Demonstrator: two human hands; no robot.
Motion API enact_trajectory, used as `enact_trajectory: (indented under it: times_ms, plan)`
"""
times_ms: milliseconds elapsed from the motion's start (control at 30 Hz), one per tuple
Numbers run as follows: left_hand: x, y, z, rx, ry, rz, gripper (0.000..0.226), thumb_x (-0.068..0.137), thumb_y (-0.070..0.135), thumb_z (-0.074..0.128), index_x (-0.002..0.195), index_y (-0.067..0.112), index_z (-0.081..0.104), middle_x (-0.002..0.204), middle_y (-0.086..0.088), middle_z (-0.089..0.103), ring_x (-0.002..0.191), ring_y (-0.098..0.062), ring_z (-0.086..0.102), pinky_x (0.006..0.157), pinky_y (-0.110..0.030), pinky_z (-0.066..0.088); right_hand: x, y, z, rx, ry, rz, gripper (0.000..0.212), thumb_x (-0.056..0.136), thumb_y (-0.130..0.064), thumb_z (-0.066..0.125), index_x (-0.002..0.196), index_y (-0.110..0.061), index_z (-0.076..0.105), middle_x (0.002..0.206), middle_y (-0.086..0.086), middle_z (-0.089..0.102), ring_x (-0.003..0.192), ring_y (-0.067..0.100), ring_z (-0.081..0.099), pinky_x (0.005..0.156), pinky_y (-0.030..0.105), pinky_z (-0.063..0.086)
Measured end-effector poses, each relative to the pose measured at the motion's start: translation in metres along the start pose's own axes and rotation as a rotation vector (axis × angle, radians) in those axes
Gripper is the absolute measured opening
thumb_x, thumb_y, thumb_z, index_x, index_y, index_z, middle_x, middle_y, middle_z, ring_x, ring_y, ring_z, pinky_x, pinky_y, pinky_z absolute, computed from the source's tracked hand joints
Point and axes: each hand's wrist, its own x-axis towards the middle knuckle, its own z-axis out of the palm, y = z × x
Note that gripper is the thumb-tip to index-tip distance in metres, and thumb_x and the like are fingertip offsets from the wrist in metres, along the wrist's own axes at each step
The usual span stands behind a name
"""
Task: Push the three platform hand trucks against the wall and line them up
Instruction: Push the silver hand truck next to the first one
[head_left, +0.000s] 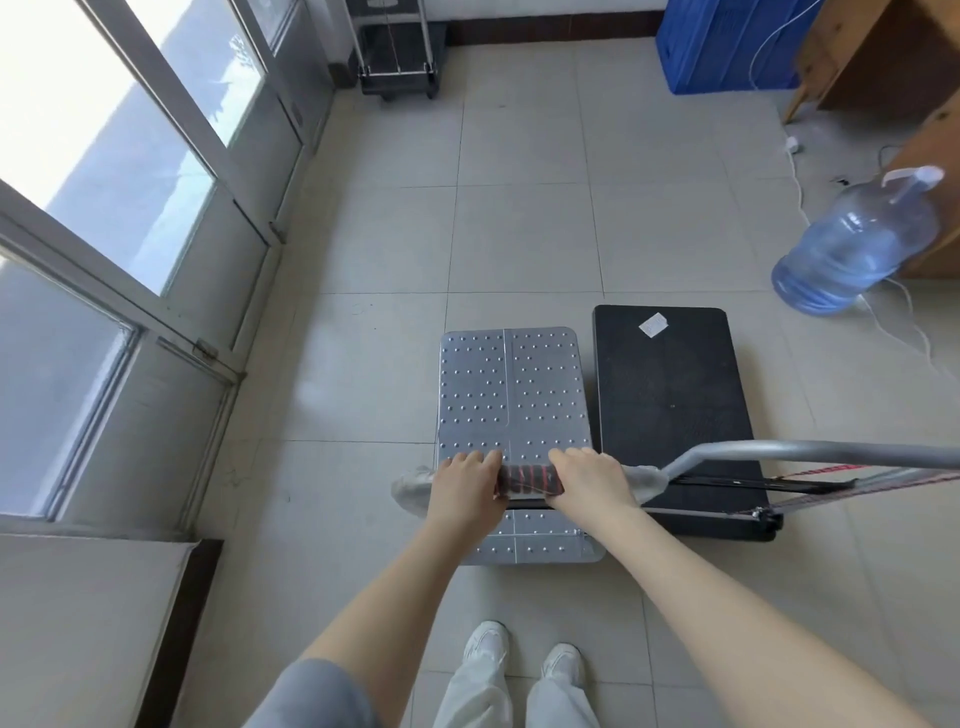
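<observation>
A silver studded platform hand truck (511, 395) stands on the tiled floor right in front of me. Both hands grip its handle bar (530, 479), which is wrapped in black and red: my left hand (462, 491) on the left, my right hand (589, 480) on the right. A black platform hand truck (672, 410) sits beside it on the right, almost touching, its grey handle (810, 451) reaching to the right edge. A third truck (397, 57) stands at the far wall, its handle upright.
Glass doors and windows (130, 208) run along the left. A blue water jug (857, 244) leans by wooden furniture (883, 57) on the right, with white cables (797, 176) on the floor. A blue crate (727, 41) sits at the far wall.
</observation>
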Motion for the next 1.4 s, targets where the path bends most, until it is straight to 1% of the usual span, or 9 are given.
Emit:
enact_trajectory:
  times_ms: [300, 467, 567, 600, 667, 733, 833, 900, 1400]
  plan:
    - [0.011, -0.006, 0.013, -0.042, 0.124, -0.006, 0.023, 0.079, 0.032, 0.058, 0.09, 0.013, 0.051, 0.091, -0.006, 0.061, 0.087, -0.029, 0.054, 0.07, -0.032, 0.029, 0.009, 0.002, 0.002, -0.051, 0.032, -0.036, 0.032, 0.088, -0.035, 0.056, 0.108, -0.013, 0.047, 0.105, 0.007, 0.06, 0.096, 0.026, 0.057, 0.074, 0.036, 0.046]
    - [0.024, -0.007, 0.006, 0.0, 0.063, -0.024, 0.025, 0.081, 0.034, 0.059, 0.095, 0.015, 0.051, 0.097, -0.003, 0.061, 0.093, -0.027, 0.054, 0.075, -0.032, 0.033, 0.02, 0.002, -0.007, -0.049, 0.003, -0.028, 0.033, 0.088, -0.033, 0.056, 0.112, -0.013, 0.046, 0.108, 0.008, 0.059, 0.1, 0.027, 0.056, 0.077, 0.036, 0.044]
    - [0.033, -0.006, 0.001, 0.014, 0.085, -0.019, 0.025, 0.079, 0.032, 0.06, 0.096, 0.015, 0.052, 0.096, -0.003, 0.061, 0.092, -0.028, 0.055, 0.073, -0.032, 0.032, 0.028, 0.005, -0.008, -0.053, 0.017, -0.023, 0.034, 0.088, -0.03, 0.057, 0.115, -0.013, 0.046, 0.111, 0.008, 0.058, 0.103, 0.027, 0.054, 0.08, 0.036, 0.043]
    - [0.036, -0.006, -0.002, 0.013, 0.107, -0.016, 0.027, 0.074, 0.032, 0.066, 0.092, 0.015, 0.054, 0.09, -0.004, 0.062, 0.086, -0.028, 0.057, 0.07, -0.032, 0.034, 0.032, 0.007, -0.008, -0.057, 0.023, -0.024, 0.036, 0.087, -0.029, 0.058, 0.117, -0.013, 0.045, 0.112, 0.009, 0.057, 0.104, 0.028, 0.053, 0.081, 0.036, 0.043]
    - [0.044, -0.004, -0.006, 0.058, 0.1, 0.009, 0.042, 0.047, 0.032, 0.084, 0.072, 0.016, 0.054, 0.066, 0.0, 0.058, 0.059, -0.025, 0.056, 0.055, -0.027, 0.037, 0.04, 0.012, -0.006, -0.072, 0.054, -0.032, 0.039, 0.086, -0.026, 0.06, 0.119, -0.012, 0.045, 0.112, 0.009, 0.057, 0.104, 0.028, 0.053, 0.083, 0.037, 0.043]
    - [0.052, -0.005, -0.007, 0.087, 0.135, 0.014, 0.051, 0.028, 0.031, 0.088, 0.062, 0.018, 0.051, 0.053, 0.004, 0.052, 0.045, -0.021, 0.05, 0.046, -0.024, 0.036, 0.045, 0.015, -0.007, -0.104, 0.102, -0.027, 0.042, 0.08, -0.023, 0.068, 0.116, -0.012, 0.05, 0.105, 0.01, 0.06, 0.097, 0.028, 0.056, 0.078, 0.036, 0.046]
    - [0.069, -0.011, -0.01, 0.076, 0.167, 0.006, 0.05, 0.028, 0.03, 0.087, 0.063, 0.018, 0.054, 0.054, 0.003, 0.052, 0.046, -0.021, 0.05, 0.046, -0.024, 0.038, 0.064, 0.019, -0.01, -0.143, 0.138, -0.01, 0.051, 0.047, -0.019, 0.089, 0.09, -0.012, 0.062, 0.074, 0.007, 0.063, 0.066, 0.025, 0.061, 0.054, 0.032, 0.049]
    - [0.084, -0.015, -0.013, 0.076, 0.184, 0.012, 0.05, 0.029, 0.029, 0.087, 0.064, 0.017, 0.054, 0.055, 0.002, 0.052, 0.047, -0.022, 0.05, 0.046, -0.024, 0.038, 0.08, 0.022, -0.013, -0.143, 0.187, 0.001, 0.054, 0.035, -0.018, 0.091, 0.082, -0.013, 0.064, 0.065, 0.006, 0.061, 0.056, 0.023, 0.058, 0.048, 0.029, 0.047]
    - [0.249, -0.071, -0.068, 0.065, 0.326, 0.084, 0.046, 0.039, 0.024, 0.084, 0.069, 0.016, 0.049, 0.058, 0.0, 0.049, 0.051, -0.025, 0.047, 0.048, -0.029, 0.036, 0.241, 0.044, -0.083, -0.093, 0.309, 0.024, 0.057, 0.033, -0.026, 0.092, 0.082, -0.015, 0.064, 0.065, 0.004, 0.059, 0.055, 0.024, 0.058, 0.048, 0.028, 0.046]
